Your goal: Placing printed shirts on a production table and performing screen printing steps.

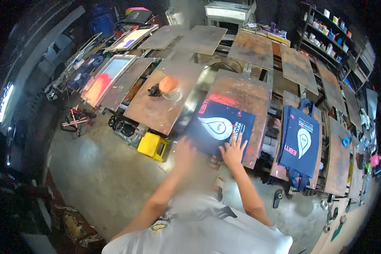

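A dark navy tote bag (245, 120) with a white drop-shaped print and pink and white lettering lies on a stained wooden board (230, 82) in front of me. Spread fingers of my right hand (234, 153) rest on the bag's near right corner, beside the print. My left hand (184, 151) is at the near left corner of the same bag; a blurred patch smears its fingers, so I cannot see whether they grip the fabric. More printed navy bags (299, 139) lie stacked on the board to the right, handles hanging over its ends.
On the board to the left stand a tub with orange paint (171, 87) and a dark crumpled cloth (154, 90). Framed screens (110, 76) lean further left. A yellow plastic stool (152, 146) stands below. Shelves of bottles (328, 31) rise at the far right.
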Tool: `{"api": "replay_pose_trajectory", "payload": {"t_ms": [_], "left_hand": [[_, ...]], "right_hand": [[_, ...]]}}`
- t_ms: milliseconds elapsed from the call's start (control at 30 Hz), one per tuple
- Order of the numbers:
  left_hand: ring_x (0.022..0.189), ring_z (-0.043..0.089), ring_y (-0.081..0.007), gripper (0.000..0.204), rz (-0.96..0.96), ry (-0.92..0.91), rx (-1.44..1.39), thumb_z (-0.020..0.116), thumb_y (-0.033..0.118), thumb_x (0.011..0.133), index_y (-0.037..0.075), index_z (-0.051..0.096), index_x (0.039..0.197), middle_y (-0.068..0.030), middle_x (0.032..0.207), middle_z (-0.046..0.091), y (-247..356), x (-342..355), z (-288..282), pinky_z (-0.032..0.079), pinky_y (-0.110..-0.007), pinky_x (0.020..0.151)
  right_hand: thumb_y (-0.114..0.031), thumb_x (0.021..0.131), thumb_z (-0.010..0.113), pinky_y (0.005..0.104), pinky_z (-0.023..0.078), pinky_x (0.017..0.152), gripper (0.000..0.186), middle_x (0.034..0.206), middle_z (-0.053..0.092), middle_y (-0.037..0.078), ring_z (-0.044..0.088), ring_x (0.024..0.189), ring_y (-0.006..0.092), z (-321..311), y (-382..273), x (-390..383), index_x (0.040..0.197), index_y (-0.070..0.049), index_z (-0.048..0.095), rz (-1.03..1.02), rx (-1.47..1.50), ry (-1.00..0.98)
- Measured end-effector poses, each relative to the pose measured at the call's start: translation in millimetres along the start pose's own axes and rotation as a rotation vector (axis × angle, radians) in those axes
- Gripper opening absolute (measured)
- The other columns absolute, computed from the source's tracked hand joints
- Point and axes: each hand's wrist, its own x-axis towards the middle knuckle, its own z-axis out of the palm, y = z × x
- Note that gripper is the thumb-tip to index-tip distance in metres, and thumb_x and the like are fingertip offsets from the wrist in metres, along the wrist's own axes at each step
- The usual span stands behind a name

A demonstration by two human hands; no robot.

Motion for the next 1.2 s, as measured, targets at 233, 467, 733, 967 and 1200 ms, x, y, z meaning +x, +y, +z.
{"api": "replay_pose_trajectory", "payload": {"t_ms": [233, 467, 733, 967, 1200], "left_hand": [[0.120, 0.048, -0.0435, 0.041, -0.181, 0.247, -0.148, 0.066, 0.017, 0.087, 0.002, 0.055, 0.123, -0.0241, 0.128, 0.051, -110.0, -63.6, -48.9, 0.038, -0.049, 0.104], [0.120, 0.049, -0.0391, 0.044, -0.228, 0.204, -0.248, 0.069, 0.013, 0.083, 0.006, 0.055, 0.124, -0.0190, 0.126, 0.052, -181.7, -120.0, -95.3, 0.038, -0.045, 0.105], [0.107, 0.054, -0.0338, 0.041, -0.295, 0.307, -0.302, 0.069, 0.008, 0.083, 0.003, 0.056, 0.122, -0.0179, 0.117, 0.055, -236.4, -170.0, -137.1, 0.047, -0.039, 0.091], [0.092, 0.055, -0.0260, 0.036, -0.493, 0.426, -0.340, 0.069, 0.006, 0.084, 0.003, 0.057, 0.119, -0.0144, 0.112, 0.054, -272.5, -184.9, -157.9, 0.048, -0.036, 0.083], [0.099, 0.061, -0.0194, 0.029, -0.753, 0.673, -0.578, 0.062, 0.022, 0.097, 0.005, 0.059, 0.120, -0.0087, 0.109, 0.062, -345.1, -186.4, -169.9, 0.050, -0.034, 0.085]], "right_hand": [[-0.042, 0.085, 0.069, 0.0666, 0.021, 0.111, 0.058, 0.152, 0.036, 0.023, 0.032, 0.140, 0.0425, -12.8, -64.9, 3.5, 0.129, -0.007, 0.055, 0.085, 0.390, 0.299], [-0.047, 0.089, 0.064, 0.0699, 0.016, 0.113, 0.054, 0.154, 0.034, 0.018, 0.023, 0.146, 0.0396, 2.1, -119.3, 4.4, 0.126, -0.008, 0.058, 0.201, -0.204, -0.094], [-0.046, 0.085, 0.069, 0.0731, 0.018, 0.108, 0.068, 0.156, 0.032, 0.017, 0.029, 0.142, 0.0422, 44.9, -170.9, 16.9, 0.138, -0.008, 0.051, 0.236, -0.209, -0.161], [-0.045, 0.083, 0.072, 0.0707, 0.018, 0.110, 0.068, 0.158, 0.024, 0.022, 0.020, 0.147, 0.0426, 22.9, -273.0, 43.4, 0.136, -0.007, 0.051, -0.047, -0.123, -0.022], [-0.022, 0.081, 0.075, 0.0456, 0.046, 0.098, 0.056, 0.125, 0.059, 0.023, 0.058, 0.115, 0.0375, 16.7, -501.0, 13.8, 0.129, -0.003, 0.054, -0.546, 0.708, -0.389]]}}
